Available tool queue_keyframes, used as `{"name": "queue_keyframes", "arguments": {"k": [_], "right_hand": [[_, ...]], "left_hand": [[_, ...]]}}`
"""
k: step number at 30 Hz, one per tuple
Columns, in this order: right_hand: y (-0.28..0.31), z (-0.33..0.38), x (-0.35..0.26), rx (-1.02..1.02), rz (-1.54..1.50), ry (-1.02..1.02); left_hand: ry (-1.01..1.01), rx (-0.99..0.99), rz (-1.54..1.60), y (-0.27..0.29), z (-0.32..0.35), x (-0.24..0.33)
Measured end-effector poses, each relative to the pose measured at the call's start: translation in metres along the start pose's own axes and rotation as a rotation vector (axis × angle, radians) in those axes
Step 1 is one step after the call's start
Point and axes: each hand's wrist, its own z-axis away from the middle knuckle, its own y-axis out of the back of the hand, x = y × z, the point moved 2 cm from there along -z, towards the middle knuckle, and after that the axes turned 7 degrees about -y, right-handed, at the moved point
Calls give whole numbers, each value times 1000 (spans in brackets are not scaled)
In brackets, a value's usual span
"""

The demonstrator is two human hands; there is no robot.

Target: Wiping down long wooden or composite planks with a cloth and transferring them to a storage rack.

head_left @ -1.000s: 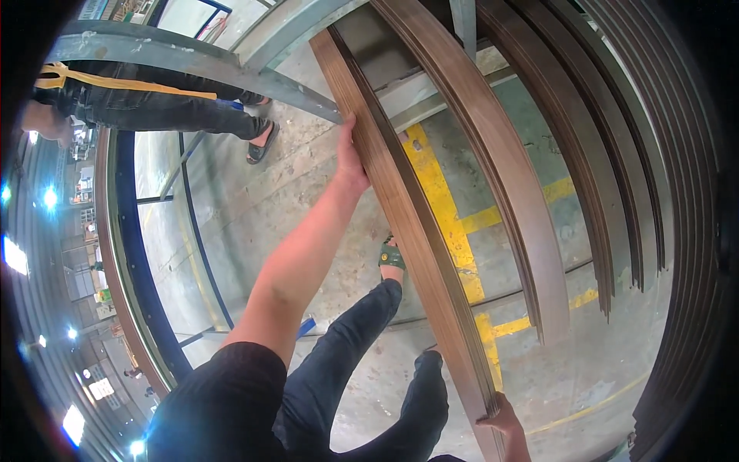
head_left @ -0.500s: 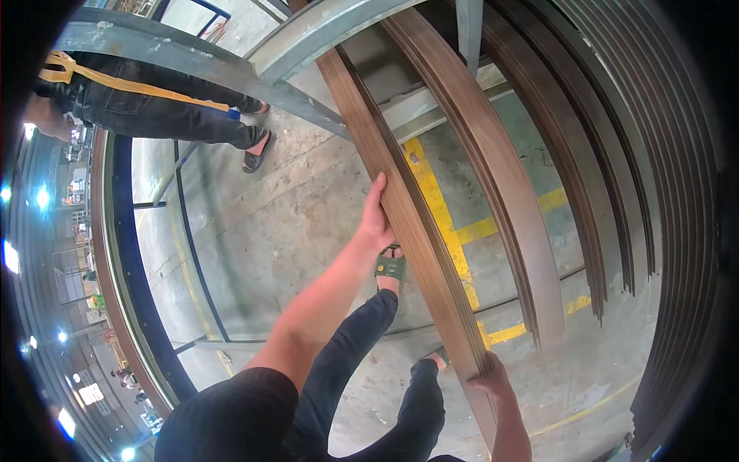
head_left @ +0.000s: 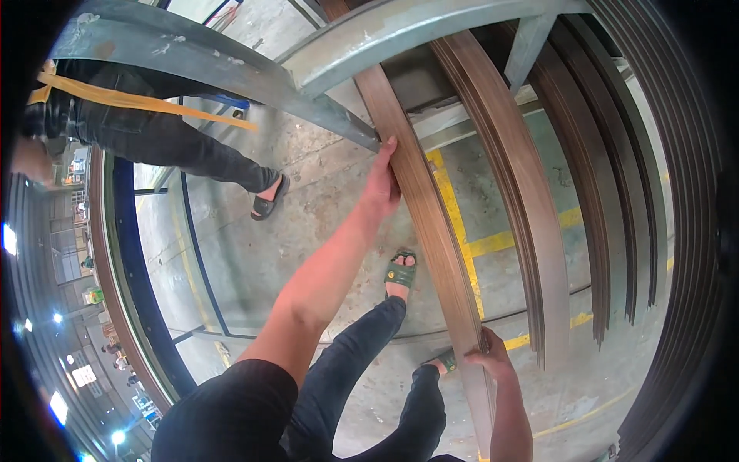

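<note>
A long brown wood-grain plank (head_left: pixel 429 212) slants through the middle of the view, its far end passing beneath the grey metal frame. My left hand (head_left: pixel 382 179) grips its left edge near the frame, with the thumb up and the other fingers hidden under the plank. Closer to me, my right hand (head_left: pixel 492 356) holds the right edge, thumb on top. Grooved brown planks (head_left: pixel 512 177) extend out of the rack to the right of the one I hold.
A grey metal rack frame (head_left: pixel 369 54) crosses above the planks. Stacked grooved brown panels (head_left: pixel 693 231) line the right side. At left, another person's legs in dark trousers (head_left: pixel 192 150) stand near a dark-edged frame (head_left: pixel 142 285). Yellow lines (head_left: pixel 454 212) mark the concrete floor.
The rack frame and planks sit lower and further right in view. Both hands still hold the plank. The other person's legs have shifted, with a foot further forward.
</note>
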Motion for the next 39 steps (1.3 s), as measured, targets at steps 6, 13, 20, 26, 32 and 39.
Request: {"name": "queue_keyframes", "arguments": {"k": [6,13,20,26,32,39], "right_hand": [[-5,8,-17,26,44,-22],[-4,8,-33,12,29,-21],[-5,-17,-77,92,38,0],[-19,-41,-165,-41,-86,130],[-57,-72,-244,33,-25,287],[-55,-103,-272,13,-125,270]], "left_hand": [[44,47,-33,-3,9,-1],[101,-49,16,-19,57,-29],[-37,140,-287,-39,119,-71],[-96,237,-300,-49,73,-22],[-124,247,-388,-30,81,-21],[65,225,-364,-30,63,-31]]}}
